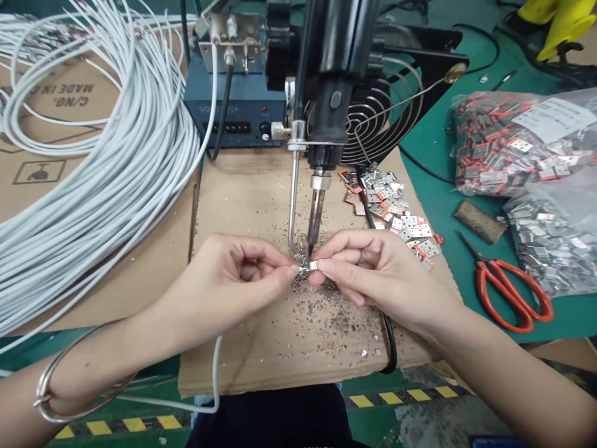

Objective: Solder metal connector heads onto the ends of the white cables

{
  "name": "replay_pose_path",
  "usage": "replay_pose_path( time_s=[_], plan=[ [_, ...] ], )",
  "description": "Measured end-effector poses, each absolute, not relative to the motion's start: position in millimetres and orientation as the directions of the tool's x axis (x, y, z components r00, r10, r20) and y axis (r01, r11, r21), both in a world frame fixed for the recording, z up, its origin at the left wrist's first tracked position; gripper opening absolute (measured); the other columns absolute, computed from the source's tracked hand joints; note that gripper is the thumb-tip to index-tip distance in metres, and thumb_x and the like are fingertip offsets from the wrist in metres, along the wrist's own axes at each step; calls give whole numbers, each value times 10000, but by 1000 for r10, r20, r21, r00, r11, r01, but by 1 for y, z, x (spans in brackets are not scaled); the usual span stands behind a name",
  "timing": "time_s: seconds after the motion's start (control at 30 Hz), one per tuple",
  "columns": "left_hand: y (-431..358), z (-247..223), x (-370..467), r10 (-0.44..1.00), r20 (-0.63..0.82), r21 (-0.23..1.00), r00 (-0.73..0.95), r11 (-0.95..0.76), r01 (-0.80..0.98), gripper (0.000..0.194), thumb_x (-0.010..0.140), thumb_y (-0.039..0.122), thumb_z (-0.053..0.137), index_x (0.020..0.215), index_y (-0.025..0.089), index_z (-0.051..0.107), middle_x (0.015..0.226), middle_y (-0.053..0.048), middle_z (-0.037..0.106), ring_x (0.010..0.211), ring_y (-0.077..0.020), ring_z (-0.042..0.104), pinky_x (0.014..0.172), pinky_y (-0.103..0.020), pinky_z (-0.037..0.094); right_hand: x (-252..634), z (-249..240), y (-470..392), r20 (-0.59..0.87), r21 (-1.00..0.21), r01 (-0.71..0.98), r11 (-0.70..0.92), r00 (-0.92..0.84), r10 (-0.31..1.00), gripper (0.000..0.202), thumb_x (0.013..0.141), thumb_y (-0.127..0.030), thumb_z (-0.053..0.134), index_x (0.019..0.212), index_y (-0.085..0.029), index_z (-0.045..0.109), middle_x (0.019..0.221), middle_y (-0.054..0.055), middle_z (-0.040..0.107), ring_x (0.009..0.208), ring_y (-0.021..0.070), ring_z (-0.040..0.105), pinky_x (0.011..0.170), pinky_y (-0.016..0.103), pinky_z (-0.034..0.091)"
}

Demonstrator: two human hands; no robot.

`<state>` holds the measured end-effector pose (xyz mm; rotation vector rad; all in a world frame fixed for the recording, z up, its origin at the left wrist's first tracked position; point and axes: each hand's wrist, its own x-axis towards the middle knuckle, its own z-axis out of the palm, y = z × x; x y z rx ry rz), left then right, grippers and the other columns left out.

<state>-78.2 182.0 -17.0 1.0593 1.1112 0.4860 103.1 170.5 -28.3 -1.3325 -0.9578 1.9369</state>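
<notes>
Under the soldering iron (314,214), my two hands meet at its tip. My left hand (242,274) is closed in a pinch on the end of a grey cable (217,373), which hangs down below that hand. Between the thumb and fingers of my right hand (368,270) is a small metal USB connector (314,266), its end facing the cable's wires. A thin metal solder feed tube (293,205) comes down beside the iron and ends just above the fingertips. Whether wire and connector touch is too small to tell.
Loose USB connectors (396,214) lie on the cardboard (247,205) to the right. Beyond are red-handled scissors (510,292), a brown block (480,221) and bags of connectors (522,143). A large cable bundle (116,180) fills the left. A blue soldering unit (237,112) and fan (373,118) stand behind.
</notes>
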Motion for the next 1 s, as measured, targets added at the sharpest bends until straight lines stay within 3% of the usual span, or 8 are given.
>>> replay_pose_path(
  time_s=[0.3, 1.0],
  plan=[
    [180, -27, -84, 798, -406, 914, 446, 346, 213, 105, 743, 137, 619, 658, 146, 679, 359, 114, 440, 269, 11, 345, 278, -66, 275, 102, -27, 168, -568, -788, -88, -609, -277, 775, 176, 585, -63, 755, 706, -94, 631, 621, 22, 693, 330, -14, 408, 316, 66, 325],
    [180, -27, -85, 804, -330, 944, 495, 295, 149, 128, 756, 115, 618, 660, 151, 696, 381, 112, 436, 289, 24, 347, 318, -39, 306, 103, -27, 172, -552, -794, -81, -603, -320, 770, 191, 588, -128, 787, 707, -100, 640, 609, 23, 684, 360, -18, 380, 360, 108, 274]
  ],
)
